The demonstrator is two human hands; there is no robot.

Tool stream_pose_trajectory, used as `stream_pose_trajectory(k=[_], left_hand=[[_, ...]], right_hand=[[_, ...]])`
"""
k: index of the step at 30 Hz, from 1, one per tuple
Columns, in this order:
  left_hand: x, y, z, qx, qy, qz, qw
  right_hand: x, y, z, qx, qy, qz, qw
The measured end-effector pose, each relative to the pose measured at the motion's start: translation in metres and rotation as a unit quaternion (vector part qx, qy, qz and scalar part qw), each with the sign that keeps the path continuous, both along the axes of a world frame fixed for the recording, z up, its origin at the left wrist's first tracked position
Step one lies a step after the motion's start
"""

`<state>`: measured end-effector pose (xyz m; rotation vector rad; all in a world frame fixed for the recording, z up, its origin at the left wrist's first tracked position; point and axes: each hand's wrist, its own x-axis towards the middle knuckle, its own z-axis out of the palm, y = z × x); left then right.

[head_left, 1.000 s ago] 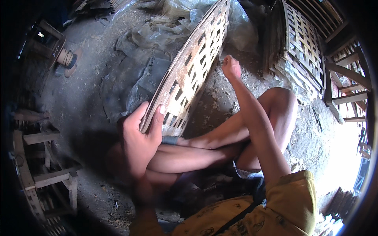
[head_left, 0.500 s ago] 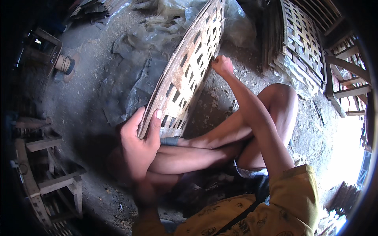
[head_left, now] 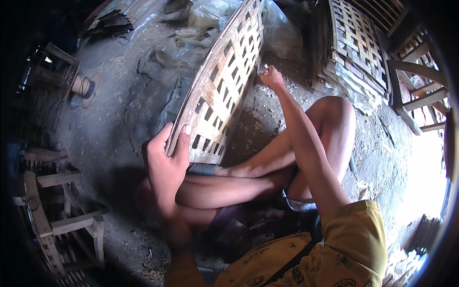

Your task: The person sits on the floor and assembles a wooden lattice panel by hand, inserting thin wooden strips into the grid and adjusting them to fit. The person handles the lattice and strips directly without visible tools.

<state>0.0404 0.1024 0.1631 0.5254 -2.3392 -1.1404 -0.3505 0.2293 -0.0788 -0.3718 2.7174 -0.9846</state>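
A woven bamboo panel [head_left: 219, 93] with a wooden rim stands tilted on its edge in front of my crossed legs. My left hand [head_left: 166, 158] grips its near corner, thumb on the woven face and fingers behind the rim. Beside the panel's right edge, farther out, is my right hand [head_left: 272, 78], its fingers pinched together. Something small and pale shows at those fingertips, too small to name. A narrow gap seems to separate this hand from the panel.
More woven panels [head_left: 359, 40] are stacked at the far right, beside a wooden frame [head_left: 416, 103]. Crumpled clear plastic sheeting [head_left: 184, 52] lies beyond my panel. At the left are a wire spool [head_left: 83, 87] and a wooden stool-like frame [head_left: 71, 222].
My right hand has drawn slightly away from the panel's edge, and a small pale bit now shows at its fingers. The left hand keeps its grip; the whole view has shifted a little.
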Motion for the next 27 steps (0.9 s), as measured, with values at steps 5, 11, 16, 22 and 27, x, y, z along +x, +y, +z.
stream_pose_trajectory(k=[5,11,16,22,27], left_hand=[[-0.005,0.002,-0.003,0.013,0.016,-0.001,1.0],[-0.003,0.0,0.0,0.024,-0.02,0.02,0.999],[0.001,0.003,0.002,0.02,-0.016,0.017,1.0],[0.0,0.006,0.006,0.019,-0.015,0.014,1.0],[-0.001,0.004,0.005,0.031,-0.004,0.001,1.0]], right_hand=[[-0.024,0.007,-0.004,-0.038,-0.017,-0.04,0.998],[-0.031,0.004,-0.008,-0.033,0.096,0.12,0.988],[-0.031,-0.012,0.0,0.119,0.12,0.195,0.966],[-0.038,-0.013,0.004,0.218,0.217,0.259,0.916],[-0.038,0.001,-0.004,0.055,0.161,0.235,0.957]])
